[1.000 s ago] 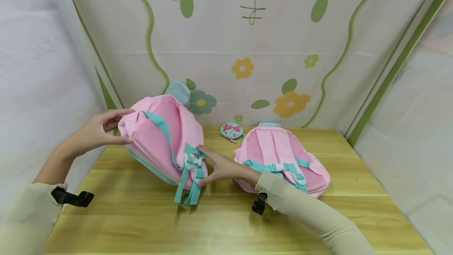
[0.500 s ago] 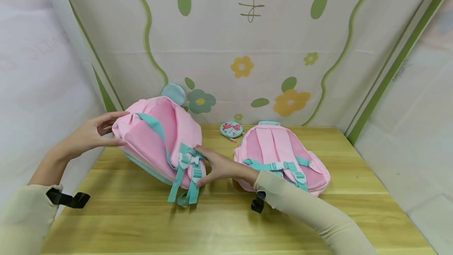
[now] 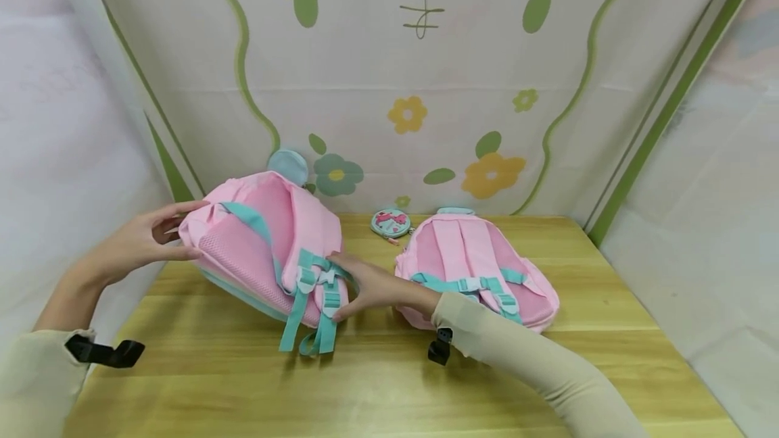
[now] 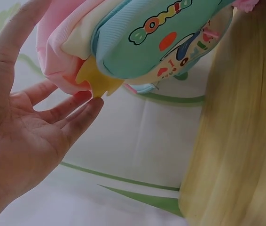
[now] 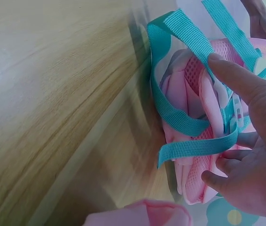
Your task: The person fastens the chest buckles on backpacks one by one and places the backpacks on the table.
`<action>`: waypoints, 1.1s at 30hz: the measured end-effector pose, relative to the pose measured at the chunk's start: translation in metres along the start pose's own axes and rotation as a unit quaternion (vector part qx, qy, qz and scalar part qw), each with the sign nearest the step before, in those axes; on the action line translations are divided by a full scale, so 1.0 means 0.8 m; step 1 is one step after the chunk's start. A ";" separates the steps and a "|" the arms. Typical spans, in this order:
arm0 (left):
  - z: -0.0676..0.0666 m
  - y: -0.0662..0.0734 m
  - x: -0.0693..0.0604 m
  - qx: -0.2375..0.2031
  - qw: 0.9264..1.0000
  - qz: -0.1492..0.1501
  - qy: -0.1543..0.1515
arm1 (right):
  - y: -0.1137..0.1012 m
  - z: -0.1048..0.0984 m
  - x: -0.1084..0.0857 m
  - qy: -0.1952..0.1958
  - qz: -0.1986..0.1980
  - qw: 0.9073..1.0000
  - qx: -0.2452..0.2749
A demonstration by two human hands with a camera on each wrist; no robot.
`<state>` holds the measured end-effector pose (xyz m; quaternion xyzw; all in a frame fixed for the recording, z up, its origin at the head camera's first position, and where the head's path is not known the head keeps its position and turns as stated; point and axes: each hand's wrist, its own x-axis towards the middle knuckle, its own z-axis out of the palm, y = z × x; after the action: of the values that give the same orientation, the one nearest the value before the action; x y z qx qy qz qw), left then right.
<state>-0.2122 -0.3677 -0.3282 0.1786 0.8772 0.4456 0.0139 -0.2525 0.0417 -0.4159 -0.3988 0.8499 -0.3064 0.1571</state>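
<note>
A pink backpack (image 3: 243, 282) is held tilted over the left of the table, its padded straps and teal webbing facing me. My left hand (image 3: 136, 238) grips its left corner between thumb and fingers. At its right edge my right hand (image 3: 371, 286) pinches the side near the white buckle (image 3: 326, 277), and teal strap ends (image 3: 295, 320) hang down. A round light-blue pouch (image 3: 289, 166) shows behind its top. The left wrist view shows the teal printed front (image 4: 137, 47) and a yellow patch (image 4: 97, 80) by the fingertips. Whether the bag touches the table is unclear.
A second pink backpack (image 3: 468, 269) lies straps-up on the wooden table (image 3: 389, 384), partly behind my right forearm. Beside it lies a small round pouch (image 3: 391, 223) with a red picture. Flower-printed cloth (image 3: 365, 53) closes in the back and sides.
The held backpack and both hands shift slightly left and down in the head view. The backdrop also slides left a little, so the head camera turns. Both hands keep their hold.
</note>
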 end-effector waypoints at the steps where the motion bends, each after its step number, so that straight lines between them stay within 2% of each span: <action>1: 0.000 -0.002 -0.001 -0.005 1.000 0.002 0.000 | 0.001 0.001 0.000 -0.002 0.001 1.000 0.001; 7: 0.004 -0.015 -0.006 -0.011 1.000 0.016 -0.012 | 0.004 0.000 0.000 -0.009 -0.001 1.000 0.000; 18: 0.024 -0.036 -0.008 -0.021 0.999 0.000 -0.044 | 0.009 -0.006 -0.010 -0.022 0.017 1.000 -0.007; 25: 0.035 -0.049 -0.009 -0.032 0.999 -0.001 -0.037 | 0.011 -0.011 -0.015 -0.031 0.019 0.999 0.003; 33: 0.044 -0.065 -0.009 -0.038 0.998 -0.002 -0.046 | 0.015 -0.015 -0.019 -0.035 0.021 0.999 -0.001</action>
<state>-0.2149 -0.3707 -0.3909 0.1967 0.8584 0.4698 0.0614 -0.2561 0.0639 -0.4138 -0.3916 0.8525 -0.2877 0.1927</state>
